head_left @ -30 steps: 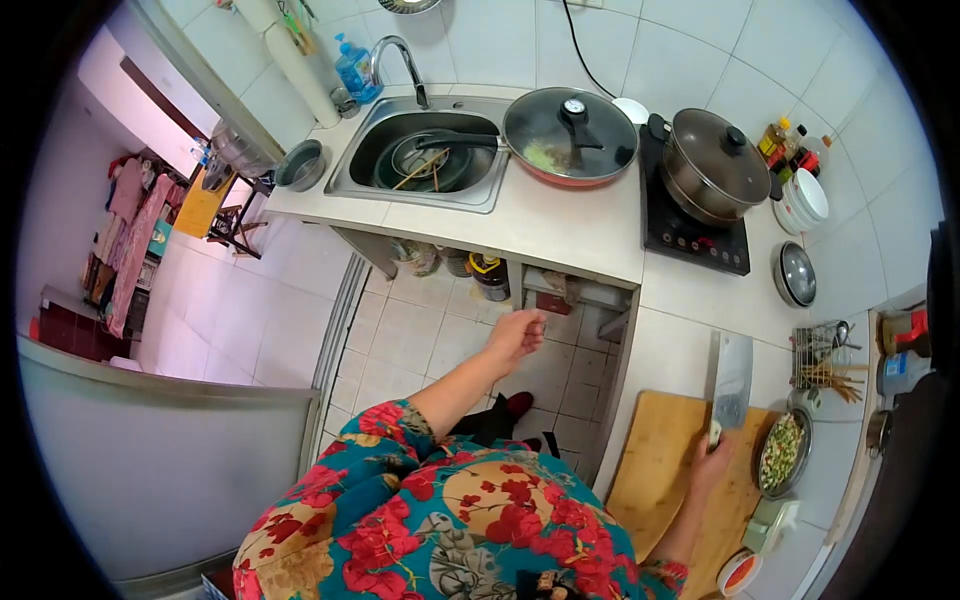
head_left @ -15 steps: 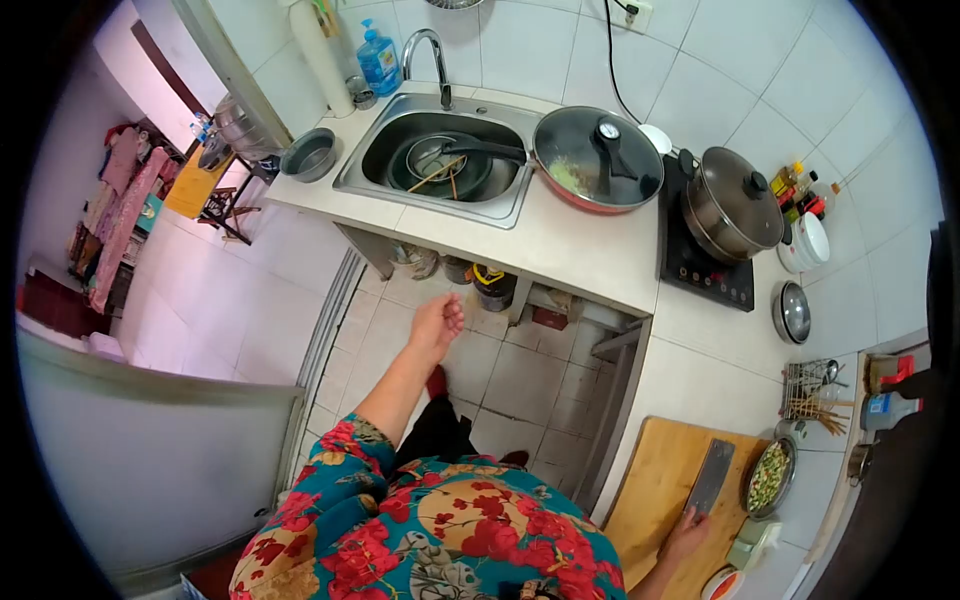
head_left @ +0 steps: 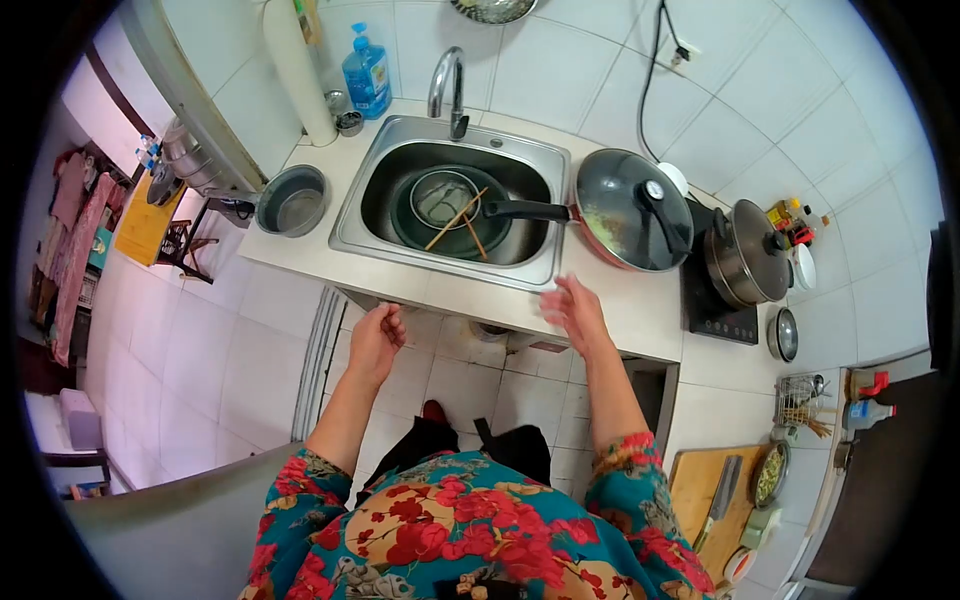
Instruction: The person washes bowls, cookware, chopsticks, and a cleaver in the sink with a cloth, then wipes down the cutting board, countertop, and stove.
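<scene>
My left hand [head_left: 378, 342], fingers loosely curled and nothing seen in them, hovers before the counter's front edge. Farther right, my right hand [head_left: 577, 314] is open with its fingers apart, close to the edge below the sink [head_left: 345, 225]. In the sink, a dark green basin [head_left: 405, 222] holds a metal bowl [head_left: 432, 210] and chopsticks [head_left: 456, 219]. A lidded frying pan [head_left: 620, 215] rests on the counter right of the sink, its black handle reaching over the rim. The kitchen knife [head_left: 725, 487] lies on the wooden cutting board [head_left: 693, 475], apart from both hands.
A grey bowl [head_left: 292, 200] stands left of the sink, a blue soap bottle [head_left: 368, 75] behind it. A lidded pot [head_left: 743, 255] sits on the black induction cooker [head_left: 722, 325]. Beside the board is a bowl of chopped green food [head_left: 769, 474]. The faucet [head_left: 449, 85] rises behind the sink.
My right hand has let go of the knife on the board and come over before the sink. My left hand has moved left and slightly down in view. The view has turned toward the sink.
</scene>
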The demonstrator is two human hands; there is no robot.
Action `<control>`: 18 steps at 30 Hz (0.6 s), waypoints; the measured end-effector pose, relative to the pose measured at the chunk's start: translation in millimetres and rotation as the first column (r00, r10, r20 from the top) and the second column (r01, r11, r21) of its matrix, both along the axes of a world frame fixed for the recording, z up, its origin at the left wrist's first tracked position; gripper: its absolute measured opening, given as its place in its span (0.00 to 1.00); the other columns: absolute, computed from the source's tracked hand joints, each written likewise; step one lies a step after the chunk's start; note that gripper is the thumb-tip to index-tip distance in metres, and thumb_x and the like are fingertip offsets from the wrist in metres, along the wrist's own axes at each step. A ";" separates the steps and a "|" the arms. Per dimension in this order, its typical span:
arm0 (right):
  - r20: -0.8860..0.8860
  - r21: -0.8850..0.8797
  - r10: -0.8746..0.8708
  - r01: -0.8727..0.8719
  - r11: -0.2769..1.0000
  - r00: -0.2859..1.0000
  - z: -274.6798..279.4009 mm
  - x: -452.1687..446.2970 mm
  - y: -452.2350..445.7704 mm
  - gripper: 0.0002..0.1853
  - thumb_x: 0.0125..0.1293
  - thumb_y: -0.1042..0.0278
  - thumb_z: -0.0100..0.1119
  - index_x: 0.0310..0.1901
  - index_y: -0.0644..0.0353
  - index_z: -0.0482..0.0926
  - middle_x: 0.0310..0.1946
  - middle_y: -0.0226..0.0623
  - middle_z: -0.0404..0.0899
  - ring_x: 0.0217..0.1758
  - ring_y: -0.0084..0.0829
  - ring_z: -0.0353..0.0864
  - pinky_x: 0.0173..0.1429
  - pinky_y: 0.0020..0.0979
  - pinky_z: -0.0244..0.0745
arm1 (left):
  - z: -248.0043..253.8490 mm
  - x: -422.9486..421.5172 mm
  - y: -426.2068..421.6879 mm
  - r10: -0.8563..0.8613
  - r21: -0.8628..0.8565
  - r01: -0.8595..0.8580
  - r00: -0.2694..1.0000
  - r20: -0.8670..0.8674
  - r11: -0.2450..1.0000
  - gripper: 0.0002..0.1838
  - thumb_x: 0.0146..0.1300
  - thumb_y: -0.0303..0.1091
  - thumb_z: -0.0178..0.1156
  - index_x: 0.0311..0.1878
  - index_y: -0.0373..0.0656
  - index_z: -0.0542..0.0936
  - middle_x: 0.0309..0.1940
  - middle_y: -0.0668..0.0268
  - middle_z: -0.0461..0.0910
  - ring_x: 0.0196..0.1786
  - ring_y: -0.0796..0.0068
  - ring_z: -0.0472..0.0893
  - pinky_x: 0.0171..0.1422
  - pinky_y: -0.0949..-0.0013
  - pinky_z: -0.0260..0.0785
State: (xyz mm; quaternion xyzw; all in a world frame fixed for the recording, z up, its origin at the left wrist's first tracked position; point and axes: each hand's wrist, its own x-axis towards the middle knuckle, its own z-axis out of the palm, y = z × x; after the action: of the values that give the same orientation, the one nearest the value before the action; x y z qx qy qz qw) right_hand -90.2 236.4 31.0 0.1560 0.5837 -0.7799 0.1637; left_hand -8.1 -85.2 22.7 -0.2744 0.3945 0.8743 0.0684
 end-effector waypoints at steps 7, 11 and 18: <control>0.128 -0.182 -0.026 0.049 0.982 0.991 -10.1 -113.8 -70.1 0.25 0.67 0.47 0.45 0.44 0.66 0.71 0.36 0.45 0.79 0.32 0.33 0.80 0.32 0.29 0.76 | 3.9 -50.8 -38.4 0.066 0.010 -0.066 0.998 -0.019 0.998 0.08 0.65 0.38 0.50 0.36 0.44 0.74 0.23 0.74 0.71 0.29 0.80 0.71 0.35 0.77 0.65; 0.123 -0.220 -0.086 0.112 0.969 0.989 -20.7 -142.8 -75.1 0.23 0.67 0.48 0.45 0.40 0.65 0.73 0.32 0.43 0.80 0.32 0.32 0.79 0.34 0.31 0.75 | 3.0 -77.9 -49.7 0.116 0.005 -0.116 0.993 -0.026 0.993 0.09 0.65 0.37 0.49 0.37 0.43 0.75 0.23 0.74 0.72 0.29 0.80 0.72 0.35 0.76 0.65; 0.152 -0.312 -0.282 0.316 0.896 0.947 -32.7 -224.5 -95.1 0.20 0.67 0.49 0.46 0.37 0.63 0.72 0.31 0.42 0.79 0.31 0.33 0.78 0.33 0.31 0.74 | 9.3 -126.3 -66.1 0.178 -0.031 -0.177 0.984 0.025 0.984 0.09 0.65 0.37 0.50 0.37 0.42 0.74 0.23 0.73 0.72 0.28 0.79 0.73 0.36 0.75 0.67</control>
State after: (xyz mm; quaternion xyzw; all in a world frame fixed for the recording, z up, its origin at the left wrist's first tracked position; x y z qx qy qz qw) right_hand -314.7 141.4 -1.7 0.2539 0.4036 -0.8738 0.0956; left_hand -134.4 -151.3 32.1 -0.3214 0.3798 0.8674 -0.0084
